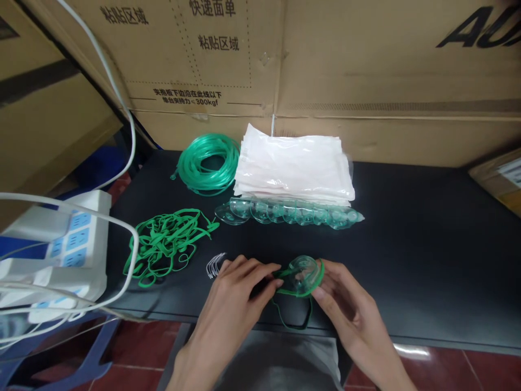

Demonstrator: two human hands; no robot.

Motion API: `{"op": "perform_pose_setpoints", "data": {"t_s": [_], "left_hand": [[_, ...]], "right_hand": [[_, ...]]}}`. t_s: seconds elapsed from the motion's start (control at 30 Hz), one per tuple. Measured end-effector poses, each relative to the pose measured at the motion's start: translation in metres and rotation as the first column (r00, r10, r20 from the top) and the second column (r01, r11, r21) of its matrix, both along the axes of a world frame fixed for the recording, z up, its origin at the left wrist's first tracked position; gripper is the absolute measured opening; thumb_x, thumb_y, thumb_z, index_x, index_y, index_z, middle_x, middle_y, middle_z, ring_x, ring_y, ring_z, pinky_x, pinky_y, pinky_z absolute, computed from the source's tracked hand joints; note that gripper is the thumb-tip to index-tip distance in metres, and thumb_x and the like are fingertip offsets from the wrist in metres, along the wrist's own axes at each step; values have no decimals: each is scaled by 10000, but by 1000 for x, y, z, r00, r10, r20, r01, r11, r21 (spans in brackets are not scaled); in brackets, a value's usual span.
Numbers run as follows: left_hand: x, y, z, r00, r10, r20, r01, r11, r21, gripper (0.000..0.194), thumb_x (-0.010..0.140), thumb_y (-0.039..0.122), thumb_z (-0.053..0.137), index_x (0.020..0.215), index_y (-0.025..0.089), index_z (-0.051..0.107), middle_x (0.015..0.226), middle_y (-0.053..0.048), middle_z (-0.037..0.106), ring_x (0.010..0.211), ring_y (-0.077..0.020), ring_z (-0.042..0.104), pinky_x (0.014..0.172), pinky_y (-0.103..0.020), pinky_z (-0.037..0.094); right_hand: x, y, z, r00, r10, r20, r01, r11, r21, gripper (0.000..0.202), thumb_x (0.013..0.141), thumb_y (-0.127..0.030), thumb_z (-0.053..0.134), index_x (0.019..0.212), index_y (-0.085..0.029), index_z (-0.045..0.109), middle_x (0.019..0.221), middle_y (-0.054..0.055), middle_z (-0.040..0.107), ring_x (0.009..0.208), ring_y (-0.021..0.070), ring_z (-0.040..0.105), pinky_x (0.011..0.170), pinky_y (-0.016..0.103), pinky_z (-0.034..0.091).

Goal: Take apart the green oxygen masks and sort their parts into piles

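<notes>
Near the table's front edge, a clear green oxygen mask (304,271) lies between my two hands, with a green elastic strap (297,327) looped around it and hanging toward me. My left hand (248,285) pinches the strap at the mask's left side between thumb and fingers. At the right rim, my right hand (345,304) grips the mask, with thumb and fingertips against its edge. Several thin metal strips (214,266) rest just left of my left hand. A row of nested clear green masks (288,212) lies farther back.
A tangle of green elastic straps (169,241) is at the left. Behind it sits coiled green tubing (209,165), beside a stack of white packets (295,165). White power strips (81,244) with loose cables crowd the left edge. Cardboard boxes (366,70) wall off the back.
</notes>
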State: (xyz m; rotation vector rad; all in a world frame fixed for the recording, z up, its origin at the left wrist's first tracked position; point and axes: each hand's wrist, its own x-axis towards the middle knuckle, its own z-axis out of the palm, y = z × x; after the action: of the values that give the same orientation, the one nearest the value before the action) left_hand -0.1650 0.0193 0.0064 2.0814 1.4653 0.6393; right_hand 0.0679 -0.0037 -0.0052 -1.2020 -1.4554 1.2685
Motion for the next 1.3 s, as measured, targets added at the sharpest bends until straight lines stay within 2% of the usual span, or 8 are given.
{"op": "perform_pose_setpoints", "data": {"t_s": [0.07,0.2,0.37,0.53,0.87,1.1,1.3], "left_hand": [[1,1,-1,1000,0,-27,0,1000,2,260,1007,211,739,1249,307,733,1070,20,780,995,-269,682,944,-439,429],[6,4,-1,998,-32,-63,31,999,-16,256,1000,199,751,1233,305,755,1056,16,766,970,-258,684,904,-427,416],[15,7,1,998,-48,-38,46,997,-69,308,987,144,761,1225,340,772,1044,42,751,984,-222,688,875,-396,391],[22,11,4,999,-33,-25,30,991,-127,394,990,134,753,1314,360,741,1072,41,746,993,-212,690,907,-399,375],[19,15,2,992,-63,110,78,988,-131,402,1031,112,690,1317,390,735,1037,72,715,902,-147,692,879,-346,358],[17,20,-4,978,-107,178,124,988,-86,378,1015,37,656,1182,347,794,1089,39,696,928,-155,676,888,-332,391],[17,19,-1,969,-92,228,124,983,-132,225,1041,103,648,1090,300,744,1123,49,710,982,-154,684,962,-334,389]], "right_hand": [[-1,0,-1,1000,7,3,-7,1000,0,359,1068,-248,640,1416,-331,614,1337,62,760,1228,200,745,1044,289,611],[-1,1,-2,1000,15,-9,-15,1000,-12,355,1065,-261,648,1411,-335,619,1332,57,762,1224,204,746,1043,289,611],[0,1,0,1000,8,-30,-10,997,-75,326,1068,-313,649,1393,-340,637,1344,51,758,1237,205,736,1063,289,598],[2,2,5,997,44,-67,-51,992,-113,301,1072,-328,649,1370,-371,642,1344,23,756,1238,179,729,1067,261,583],[2,3,3,989,48,-137,-66,990,-124,318,1082,-302,636,1392,-372,627,1347,26,760,1258,172,722,1059,241,581],[3,1,1,988,51,-146,-70,989,-129,319,1087,-298,626,1394,-385,636,1344,24,765,1252,167,727,1051,239,584],[3,1,4,986,30,-165,-55,987,-149,278,1084,-325,633,1352,-390,674,1307,19,782,1231,151,737,1021,201,582]]}}
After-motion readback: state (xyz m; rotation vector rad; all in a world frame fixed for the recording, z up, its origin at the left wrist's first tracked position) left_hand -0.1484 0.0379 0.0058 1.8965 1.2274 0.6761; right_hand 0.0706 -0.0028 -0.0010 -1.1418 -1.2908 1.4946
